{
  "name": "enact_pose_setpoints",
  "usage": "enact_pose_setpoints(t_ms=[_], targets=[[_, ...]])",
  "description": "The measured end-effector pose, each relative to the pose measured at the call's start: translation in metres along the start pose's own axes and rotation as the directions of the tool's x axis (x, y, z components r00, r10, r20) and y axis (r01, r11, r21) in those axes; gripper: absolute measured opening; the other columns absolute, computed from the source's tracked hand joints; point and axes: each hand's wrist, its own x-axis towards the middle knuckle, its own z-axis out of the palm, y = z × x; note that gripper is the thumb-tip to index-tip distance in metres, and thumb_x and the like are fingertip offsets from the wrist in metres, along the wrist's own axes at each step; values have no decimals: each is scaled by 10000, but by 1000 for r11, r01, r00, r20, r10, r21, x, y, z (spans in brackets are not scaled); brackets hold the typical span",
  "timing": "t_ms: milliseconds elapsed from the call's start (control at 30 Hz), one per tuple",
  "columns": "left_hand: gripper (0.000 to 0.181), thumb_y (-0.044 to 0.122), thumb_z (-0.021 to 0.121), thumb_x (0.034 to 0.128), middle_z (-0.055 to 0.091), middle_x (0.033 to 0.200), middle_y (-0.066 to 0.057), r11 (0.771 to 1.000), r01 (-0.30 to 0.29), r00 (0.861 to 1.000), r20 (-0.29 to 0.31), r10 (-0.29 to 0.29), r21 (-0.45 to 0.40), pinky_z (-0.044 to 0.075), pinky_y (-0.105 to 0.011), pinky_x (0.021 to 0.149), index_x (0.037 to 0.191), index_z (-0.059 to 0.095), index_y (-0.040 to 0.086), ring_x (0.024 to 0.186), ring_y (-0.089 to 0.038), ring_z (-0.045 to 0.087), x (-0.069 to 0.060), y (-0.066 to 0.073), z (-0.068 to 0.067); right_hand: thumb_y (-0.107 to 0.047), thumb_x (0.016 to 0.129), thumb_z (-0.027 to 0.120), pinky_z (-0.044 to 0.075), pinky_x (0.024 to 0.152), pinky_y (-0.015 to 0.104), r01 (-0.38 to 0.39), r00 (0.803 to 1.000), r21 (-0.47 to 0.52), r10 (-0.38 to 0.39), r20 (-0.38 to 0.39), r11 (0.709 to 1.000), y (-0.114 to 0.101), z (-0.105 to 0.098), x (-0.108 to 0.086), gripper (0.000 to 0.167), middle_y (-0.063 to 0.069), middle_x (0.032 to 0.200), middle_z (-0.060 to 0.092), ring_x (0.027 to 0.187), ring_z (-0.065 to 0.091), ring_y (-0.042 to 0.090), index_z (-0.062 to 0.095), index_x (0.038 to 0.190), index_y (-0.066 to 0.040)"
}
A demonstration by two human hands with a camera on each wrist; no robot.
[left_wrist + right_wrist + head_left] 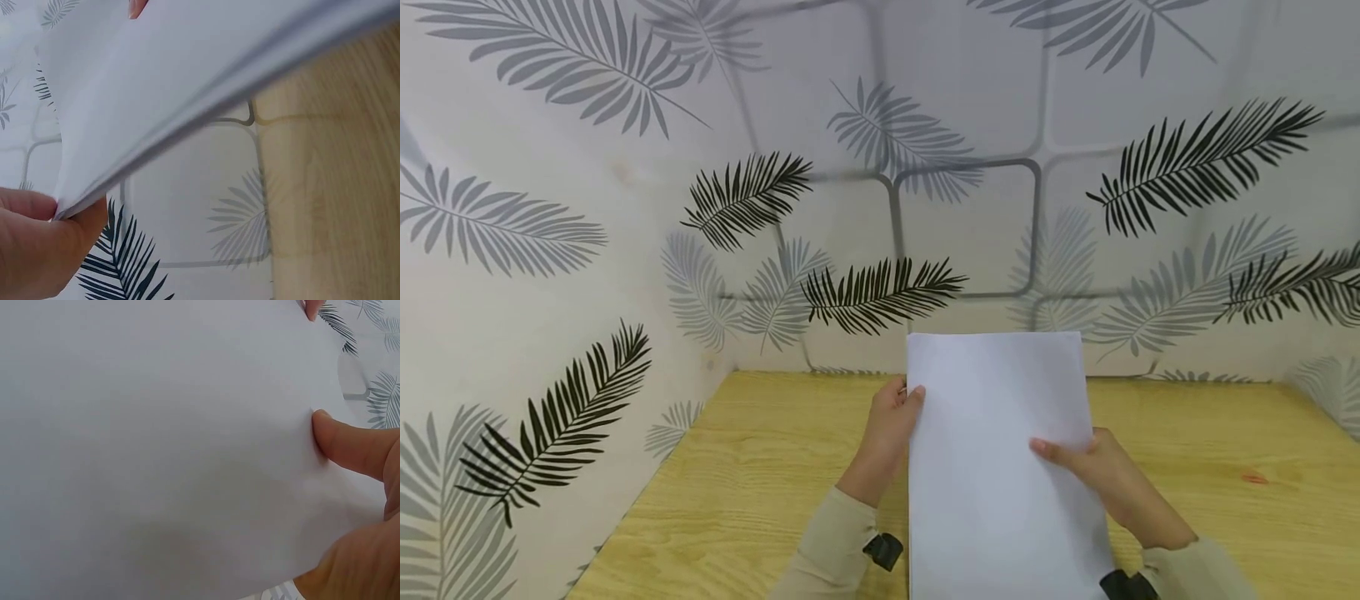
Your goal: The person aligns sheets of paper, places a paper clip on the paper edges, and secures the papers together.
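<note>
Pinching the left edge of a layered white paper stack (977, 500), the left hand (886, 437) held it up with the right hand (1123, 483), which gripped the opposite edge, thumb on top. The smooth, rectangular sheets were above a wood-grained table (752, 475), before a leaf-patterned backdrop (958, 237).

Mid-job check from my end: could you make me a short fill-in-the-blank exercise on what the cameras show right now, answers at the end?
1. Both hands hold plain paper whose colour is ____.
2. The left hand grips the paper's left edge, while the right hand grips its ____ edge.
3. Judged by height in the head view, the left hand appears ____ than the right hand.
4. On the table, beyond the paper's right side, is a small ____ mark.

Missing words: white; right; higher; red.
</note>
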Motion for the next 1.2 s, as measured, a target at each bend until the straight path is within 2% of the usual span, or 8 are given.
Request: enact_pose_setpoints(t_ms=[133,300,400,567,700,900,1067,1200], targets=[[250,136,443,1033,600,996,-114,995,-80,994,-65,83,54,447,-320,747,1151,568,-45,875,-176,531,2,5,0,-325,896,693,536,729,413,0,1000,-6,0,6,1000,0,-1,0,696,122,1006,681,848,661,217,387,1316,138],[232,116,472,1021,436,732,-8,983,-159,980,-104,168,91,323,-246,587,1101,609,-54,669,-125,364,5,5,0,-301,891,702,538,733,398,3,1000,34,-3,17,999,0,-1,-1,657,120,983,693,836,669,215,418,1288,139],[222,69,487,1007,447,693,-13,978,-182,973,-124,193,101,313,-217,548,1090,619,-88,626,-109,349,4,6,1,-293,891,702,536,753,393,7,999,53,-10,44,999,0,-2,-1,668,127,1023,687,863,666,213,398,1321,119],[212,30,517,983,566,763,-52,982,-173,968,-171,183,70,366,-197,560,1084,632,-117,652,-93,417,4,3,2,-332,896,690,516,818,406,-2,996,-1,2,94,1000,3,-8,0,764,166,1156,635,968,638,227,307,1400,95],[205,41,528,981,519,727,-8,988,-151,972,-183,151,11,346,-190,543,1068,640,-107,639,-79,399,3,-2,3,-333,894,691,506,843,406,-12,993,-28,16,121,1000,6,-12,1,771,163,1173,623,999,624,228,304,1398,104],[207,27,518,981,443,688,22,991,-125,977,-181,114,-47,308,-190,530,1069,628,-125,619,-77,354,2,-6,5,-337,903,676,509,825,385,-4,991,-72,14,134,997,7,-22,2,691,132,1136,650,961,640,201,394,1351,107],[236,23,509,981,560,813,-19,989,-129,977,-181,114,-74,398,-181,621,1108,615,-145,719,-72,450,2,-9,6,-335,936,634,507,798,368,21,993,-95,-9,118,995,5,-28,1,580,107,1068,685,916,650,174,506,1278,116],[268,35,504,982,620,953,-94,988,-113,980,-174,94,-106,442,-205,714,1155,602,-145,829,-93,501,1,-11,7,-332,962,597,513,784,341,33,994,-70,-26,109,997,4,-31,1,561,97,1042,692,899,651,159,508,1268,130]])
